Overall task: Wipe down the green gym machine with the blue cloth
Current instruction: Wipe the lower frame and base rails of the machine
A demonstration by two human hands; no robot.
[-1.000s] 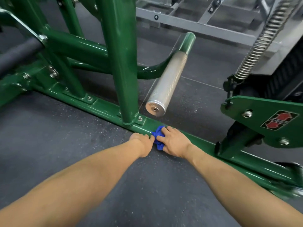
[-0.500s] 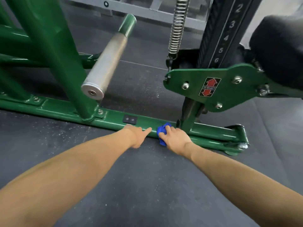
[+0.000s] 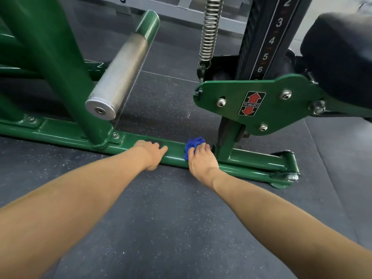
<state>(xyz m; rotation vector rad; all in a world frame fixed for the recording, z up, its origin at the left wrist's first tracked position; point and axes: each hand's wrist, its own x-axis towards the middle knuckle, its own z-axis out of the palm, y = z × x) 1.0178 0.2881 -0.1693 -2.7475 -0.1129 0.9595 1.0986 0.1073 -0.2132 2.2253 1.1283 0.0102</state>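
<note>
The green gym machine's base rail (image 3: 251, 158) runs low across the floor from left to right. A bunched blue cloth (image 3: 194, 143) lies on top of this rail, just left of the short green upright under the selector plate (image 3: 261, 101). My right hand (image 3: 201, 161) grips the cloth from the near side, fingers curled over it and pressing it to the rail. My left hand (image 3: 152, 155) rests on the rail a hand's width to the left, index finger stretched toward the cloth, holding nothing.
A knurled steel peg (image 3: 120, 77) juts toward me above the rail at left, beside a slanted green post (image 3: 60, 67). A coil spring (image 3: 209, 29) and a numbered black weight column (image 3: 267, 37) stand behind. A black pad (image 3: 340, 51) overhangs at right. Dark rubber flooring lies around.
My right hand has slid the cloth to the right along the rail, away from my left hand, which has followed a little. The view has swung right.
</note>
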